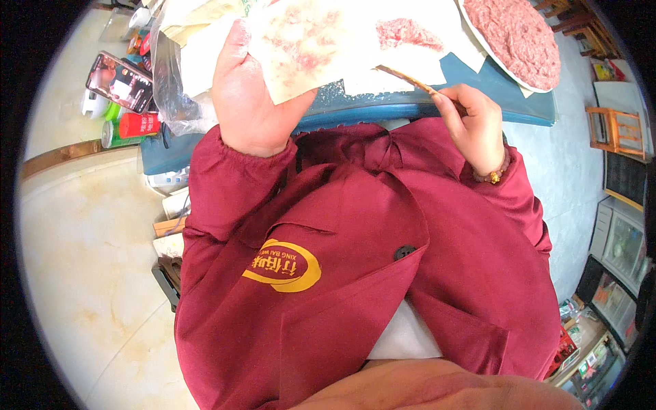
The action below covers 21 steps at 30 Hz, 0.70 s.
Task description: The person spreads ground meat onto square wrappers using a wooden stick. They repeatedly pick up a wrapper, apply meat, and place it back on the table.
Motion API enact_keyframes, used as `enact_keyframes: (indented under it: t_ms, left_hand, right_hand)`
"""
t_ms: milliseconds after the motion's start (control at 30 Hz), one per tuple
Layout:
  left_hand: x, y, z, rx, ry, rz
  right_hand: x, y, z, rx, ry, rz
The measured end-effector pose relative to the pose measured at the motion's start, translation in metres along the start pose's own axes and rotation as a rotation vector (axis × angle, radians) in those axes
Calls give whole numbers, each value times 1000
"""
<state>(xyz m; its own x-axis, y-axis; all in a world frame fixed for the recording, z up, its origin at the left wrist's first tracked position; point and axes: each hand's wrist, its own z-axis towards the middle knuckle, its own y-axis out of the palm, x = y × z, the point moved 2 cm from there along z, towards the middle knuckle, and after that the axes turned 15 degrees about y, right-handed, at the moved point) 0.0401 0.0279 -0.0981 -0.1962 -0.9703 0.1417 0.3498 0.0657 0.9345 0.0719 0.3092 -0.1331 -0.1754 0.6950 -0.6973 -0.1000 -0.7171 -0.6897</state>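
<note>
My left hand (pixel 256 97), palm up and dusted with white powder, holds a thin square dough wrapper (pixel 287 82) smeared with minced meat. In my right hand (pixel 474 120) is a slim wooden stick (pixel 405 77), its tip pointing left below a clump of minced meat (pixel 407 35). That clump lies on pale wrappers or sheets (pixel 420 69) on the blue table. At the upper right stands a white dish (pixel 505 67) heaped with minced meat (pixel 517 41). The upper edges of the wrappers are washed out by bright light.
The blue table edge (pixel 353 115) runs before me. At the left are a clear plastic bag (pixel 179 110) with pale sheets, a phone (pixel 120 82) with a lit screen and a green and red container (pixel 130 128). A wooden stool (pixel 615 130) stands far right.
</note>
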Motion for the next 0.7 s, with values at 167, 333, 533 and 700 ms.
enact_keyframes:
  t_ms: [167,333,533,700]
  left_hand:
    - [-9,-15,-6,66,84,259]
    - [-33,6,2,300,259,807]
    - [-39,-17,-5,311,112,460]
    - [-15,-30,8,233,116,503]
  right_hand:
    - [-35,3,13,72,-96,8]
    - [-34,4,12,25,-166,-49]
    - [-26,17,2,18,-98,46]
    - [-19,3,-1,71,-293,-55]
